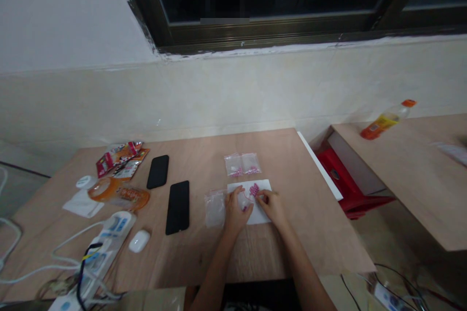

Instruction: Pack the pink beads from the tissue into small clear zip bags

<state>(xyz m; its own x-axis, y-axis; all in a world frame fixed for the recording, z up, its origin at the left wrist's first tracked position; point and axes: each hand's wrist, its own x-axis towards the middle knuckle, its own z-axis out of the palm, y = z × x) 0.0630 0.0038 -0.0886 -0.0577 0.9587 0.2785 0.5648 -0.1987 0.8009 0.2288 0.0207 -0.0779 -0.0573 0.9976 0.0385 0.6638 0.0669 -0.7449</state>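
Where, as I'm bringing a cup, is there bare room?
The pale wooden table is bare right of the right hand, and between the smaller black phone and the paired clear plastic bags. Its left end is crowded: orange-labelled plastic bottle, long white power strip.

Counts taken about the white sheet. Over it: two hands, left hand and right hand. On it: one pink bead cluster, single beads too small to count. Just beyond it: two bead bags. Left of it: one clear bag, two black phones, one power strip, one bottle with an orange label. Right of it: one orange-capped bottle.
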